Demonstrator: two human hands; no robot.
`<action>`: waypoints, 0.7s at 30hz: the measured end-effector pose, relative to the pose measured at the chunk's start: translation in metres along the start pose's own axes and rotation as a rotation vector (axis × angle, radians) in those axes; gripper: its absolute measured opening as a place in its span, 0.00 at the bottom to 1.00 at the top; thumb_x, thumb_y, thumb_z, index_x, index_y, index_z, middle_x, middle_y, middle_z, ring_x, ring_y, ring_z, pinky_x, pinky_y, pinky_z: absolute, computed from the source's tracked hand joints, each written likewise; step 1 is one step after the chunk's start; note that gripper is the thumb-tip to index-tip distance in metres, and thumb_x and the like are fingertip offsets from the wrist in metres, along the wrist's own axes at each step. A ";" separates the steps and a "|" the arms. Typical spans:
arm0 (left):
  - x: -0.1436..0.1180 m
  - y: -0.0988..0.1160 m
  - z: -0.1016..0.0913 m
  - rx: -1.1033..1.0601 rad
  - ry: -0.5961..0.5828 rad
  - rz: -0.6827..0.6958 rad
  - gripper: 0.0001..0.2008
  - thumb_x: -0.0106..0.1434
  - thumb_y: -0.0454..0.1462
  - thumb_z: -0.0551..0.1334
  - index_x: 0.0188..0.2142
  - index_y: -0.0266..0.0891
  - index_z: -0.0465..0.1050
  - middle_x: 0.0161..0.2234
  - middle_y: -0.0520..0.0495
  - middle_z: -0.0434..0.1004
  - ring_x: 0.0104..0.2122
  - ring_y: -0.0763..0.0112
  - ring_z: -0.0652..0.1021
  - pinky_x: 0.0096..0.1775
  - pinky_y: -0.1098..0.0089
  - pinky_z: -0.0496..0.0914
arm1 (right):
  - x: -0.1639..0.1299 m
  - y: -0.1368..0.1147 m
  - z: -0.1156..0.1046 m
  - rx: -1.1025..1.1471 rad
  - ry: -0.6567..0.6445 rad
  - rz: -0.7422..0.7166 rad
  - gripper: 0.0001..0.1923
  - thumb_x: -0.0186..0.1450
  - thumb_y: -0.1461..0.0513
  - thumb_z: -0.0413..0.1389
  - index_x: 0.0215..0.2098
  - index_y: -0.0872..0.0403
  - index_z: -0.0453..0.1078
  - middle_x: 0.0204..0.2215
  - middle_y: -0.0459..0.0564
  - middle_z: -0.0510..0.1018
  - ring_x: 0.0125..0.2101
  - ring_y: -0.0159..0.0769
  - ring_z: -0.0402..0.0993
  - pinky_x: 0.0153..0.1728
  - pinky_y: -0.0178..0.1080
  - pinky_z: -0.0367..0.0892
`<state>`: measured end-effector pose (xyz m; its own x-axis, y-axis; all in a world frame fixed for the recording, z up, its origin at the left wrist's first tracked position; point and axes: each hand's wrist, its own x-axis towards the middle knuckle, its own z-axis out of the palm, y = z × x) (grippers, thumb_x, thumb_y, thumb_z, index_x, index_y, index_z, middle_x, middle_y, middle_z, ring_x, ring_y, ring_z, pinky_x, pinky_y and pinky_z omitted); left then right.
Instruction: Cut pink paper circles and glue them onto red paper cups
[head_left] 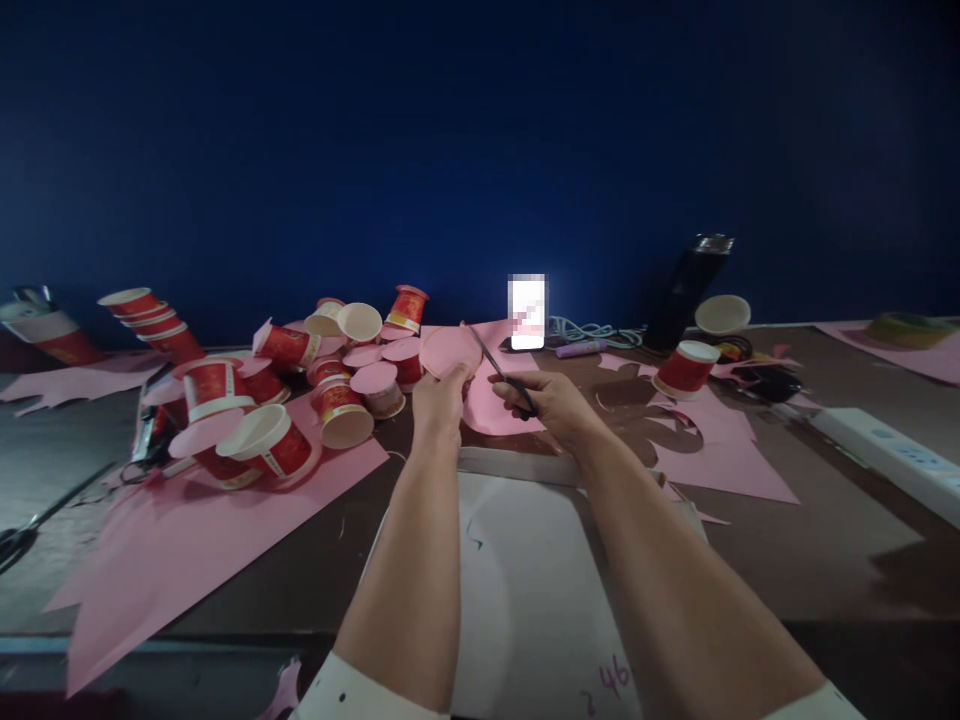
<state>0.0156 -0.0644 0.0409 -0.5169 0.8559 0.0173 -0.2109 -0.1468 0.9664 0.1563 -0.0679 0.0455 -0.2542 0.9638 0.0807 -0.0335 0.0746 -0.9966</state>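
My left hand (441, 398) holds a round pink paper disc (448, 350) up over the table. My right hand (551, 400) grips a pair of scissors (495, 368) whose blades point up and left to the disc's right edge. A larger pink paper piece (491, 405) lies under and behind both hands. A white sheet (525, 580) lies on the table beneath my forearms.
A heap of red and white paper cups (270, 400), some capped with pink discs, lies at the left on pink paper (187, 540). A lit phone (527, 312), a dark bottle (686, 290), a single cup (684, 368), a power strip (885, 450) and pink scraps (712, 440) sit to the right. Another pair of scissors (30, 530) lies far left.
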 end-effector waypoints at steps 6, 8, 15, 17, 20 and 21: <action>0.001 0.000 0.000 0.016 0.008 0.007 0.17 0.44 0.41 0.68 0.32 0.30 0.77 0.24 0.46 0.76 0.23 0.73 0.73 0.26 0.72 0.67 | -0.001 0.000 0.000 -0.006 0.002 0.000 0.23 0.48 0.54 0.66 0.40 0.57 0.78 0.22 0.46 0.72 0.23 0.27 0.64 0.26 0.34 0.59; 0.001 -0.002 -0.001 0.017 0.006 0.010 0.17 0.44 0.41 0.68 0.32 0.31 0.77 0.26 0.46 0.77 0.24 0.72 0.74 0.27 0.72 0.67 | -0.001 0.000 0.000 -0.007 0.000 -0.005 0.23 0.49 0.54 0.66 0.40 0.57 0.78 0.22 0.46 0.72 0.23 0.27 0.64 0.25 0.34 0.59; 0.003 -0.007 0.001 -0.058 0.003 -0.020 0.17 0.45 0.42 0.68 0.34 0.33 0.77 0.28 0.45 0.77 0.24 0.73 0.74 0.28 0.71 0.69 | 0.000 0.002 0.001 0.003 0.000 0.013 0.24 0.48 0.54 0.67 0.40 0.58 0.78 0.20 0.45 0.71 0.22 0.26 0.64 0.25 0.33 0.59; 0.003 -0.008 0.004 -0.115 -0.004 -0.042 0.18 0.45 0.43 0.69 0.35 0.33 0.76 0.29 0.45 0.77 0.24 0.73 0.75 0.29 0.71 0.69 | 0.002 0.005 0.001 0.006 -0.002 0.021 0.24 0.47 0.54 0.67 0.40 0.58 0.78 0.20 0.45 0.71 0.21 0.26 0.64 0.24 0.33 0.58; 0.003 -0.012 0.007 -0.160 -0.002 -0.043 0.20 0.45 0.43 0.69 0.35 0.33 0.76 0.29 0.45 0.77 0.24 0.73 0.75 0.29 0.70 0.69 | 0.004 0.010 0.000 0.012 -0.011 0.029 0.25 0.47 0.54 0.67 0.41 0.57 0.77 0.21 0.45 0.72 0.22 0.27 0.64 0.24 0.34 0.59; 0.004 -0.014 0.007 -0.157 0.009 -0.042 0.19 0.44 0.43 0.69 0.34 0.32 0.75 0.28 0.45 0.77 0.24 0.72 0.75 0.29 0.70 0.69 | 0.005 0.012 0.000 0.017 -0.015 0.026 0.25 0.47 0.53 0.67 0.41 0.57 0.77 0.21 0.46 0.72 0.22 0.27 0.64 0.24 0.34 0.59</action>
<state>0.0223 -0.0550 0.0292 -0.5123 0.8584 -0.0256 -0.3589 -0.1869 0.9145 0.1546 -0.0621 0.0336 -0.2698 0.9614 0.0547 -0.0428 0.0448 -0.9981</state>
